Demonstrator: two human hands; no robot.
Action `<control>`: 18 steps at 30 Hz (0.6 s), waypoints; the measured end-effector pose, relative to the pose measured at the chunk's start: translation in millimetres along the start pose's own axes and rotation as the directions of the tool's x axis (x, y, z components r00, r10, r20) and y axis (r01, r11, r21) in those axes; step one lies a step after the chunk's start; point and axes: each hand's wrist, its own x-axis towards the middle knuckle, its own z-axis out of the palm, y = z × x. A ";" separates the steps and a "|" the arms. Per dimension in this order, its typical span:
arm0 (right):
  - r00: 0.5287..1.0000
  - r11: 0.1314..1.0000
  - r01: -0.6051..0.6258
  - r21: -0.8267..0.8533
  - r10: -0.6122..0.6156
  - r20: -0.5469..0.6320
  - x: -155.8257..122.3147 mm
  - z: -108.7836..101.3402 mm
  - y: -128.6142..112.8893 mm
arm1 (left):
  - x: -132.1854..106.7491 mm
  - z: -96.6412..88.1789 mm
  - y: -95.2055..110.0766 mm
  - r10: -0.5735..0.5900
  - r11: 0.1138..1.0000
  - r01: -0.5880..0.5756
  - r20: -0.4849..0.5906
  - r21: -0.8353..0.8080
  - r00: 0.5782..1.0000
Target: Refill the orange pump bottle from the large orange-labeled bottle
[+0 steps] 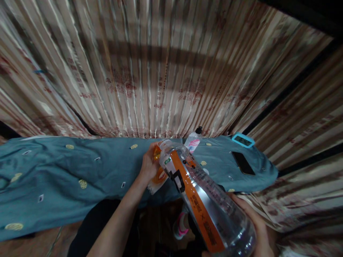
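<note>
A large clear plastic bottle (203, 210) with an orange and silver label lies tilted across the front, its narrower end pointing up and left. My right hand (254, 217) is wrapped round its base end at the lower right. By the bottle's upper end, my left hand (151, 162) is closed on an orange-and-white packet (158, 180) with a jagged lower edge. Part of the packet is hidden behind the bottle and my fingers. Just behind the bottle's upper end stands a small clear pump bottle (193, 141) with a black top and pink label.
A teal patterned cloth (107, 171) covers the low surface before me. On its right side are a black phone (243, 163) and a light-blue digital clock (243, 140). Pleated curtains (160, 71) hang behind and to the right. A shoe (180, 228) shows below.
</note>
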 end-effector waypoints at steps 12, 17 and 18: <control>0.996 0.996 0.085 0.019 -0.085 -0.025 0.4 -1.5 11.1 | -0.3 -0.9 3.4 0.031 0.999 -0.031 0.008 0.045 0.999; 0.997 0.996 -0.045 0.072 0.039 0.073 3.5 -3.7 6.2 | -0.6 -1.0 4.1 0.018 0.998 -0.019 0.012 0.055 1.000; 0.996 0.996 -0.062 0.065 0.058 0.074 3.4 -3.8 4.1 | -0.7 -1.0 4.5 0.013 0.999 -0.014 0.012 0.049 1.000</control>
